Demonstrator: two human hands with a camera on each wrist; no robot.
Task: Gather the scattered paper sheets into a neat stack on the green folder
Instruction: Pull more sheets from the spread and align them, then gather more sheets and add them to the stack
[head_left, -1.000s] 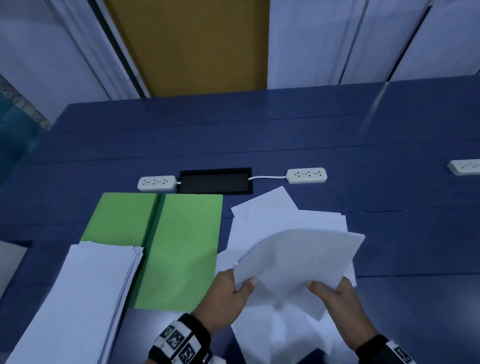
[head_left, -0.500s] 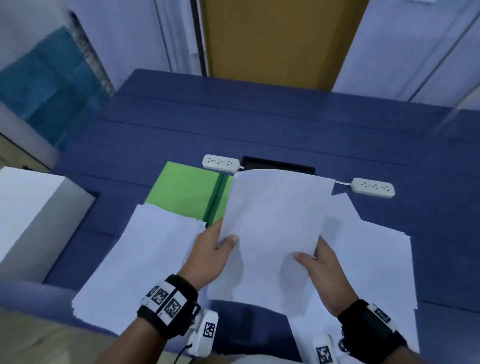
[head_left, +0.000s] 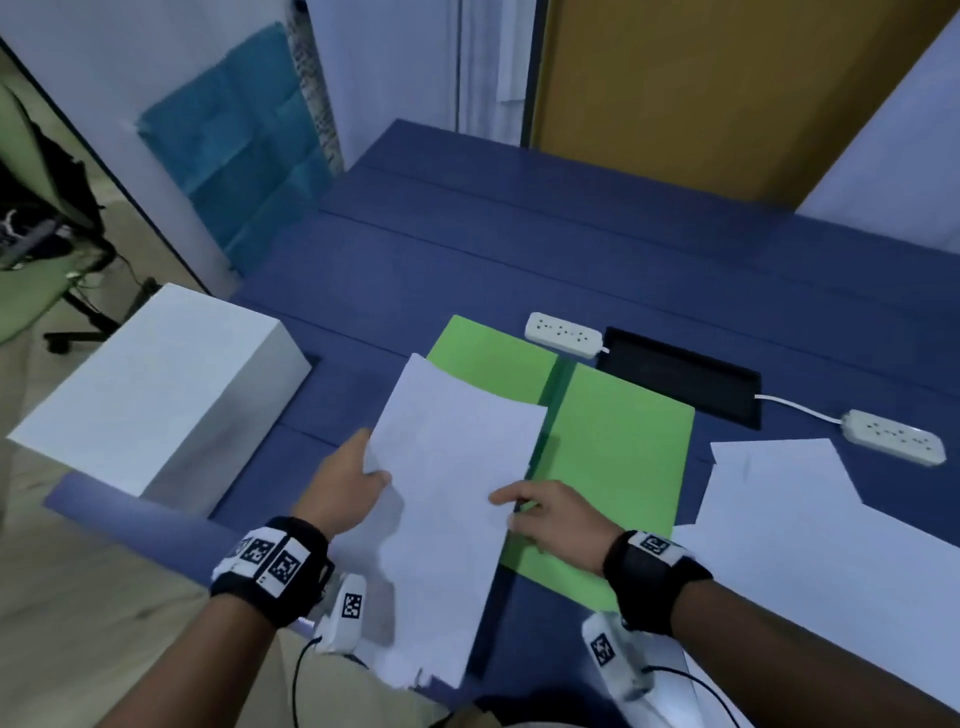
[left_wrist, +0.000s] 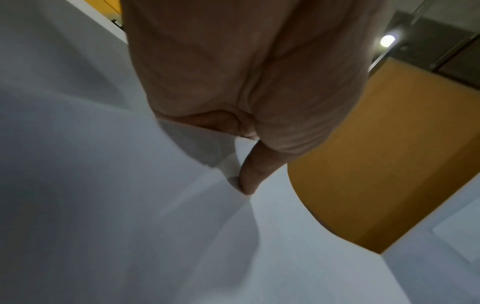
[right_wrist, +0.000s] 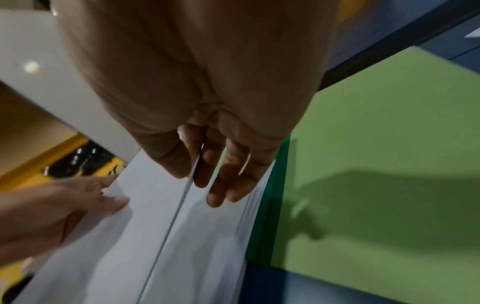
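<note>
A green folder (head_left: 618, 457) lies open on the blue table (head_left: 519, 249). Both hands hold one white paper sheet (head_left: 452, 457) just above the paper stack (head_left: 431, 623), which covers the folder's left half. My left hand (head_left: 371, 475) pinches the sheet's left edge, thumb on top (left_wrist: 249, 174). My right hand (head_left: 511, 501) pinches its right edge, with the thumb above and the fingers (right_wrist: 223, 181) below. The stack (right_wrist: 207, 236) lies right under the sheet in the right wrist view, beside the folder (right_wrist: 376, 164). More loose sheets (head_left: 779, 493) lie scattered to the right.
A white box (head_left: 156, 395) stands at the table's left corner. Two white power strips (head_left: 563, 335) (head_left: 893, 441) flank a black cable hatch (head_left: 680, 382) behind the folder. An office chair (head_left: 47, 260) stands on the floor at far left.
Both hands have carried the sheet left, from over the scattered pile to over the stack on the folder's left half. The head view has swung left with it.
</note>
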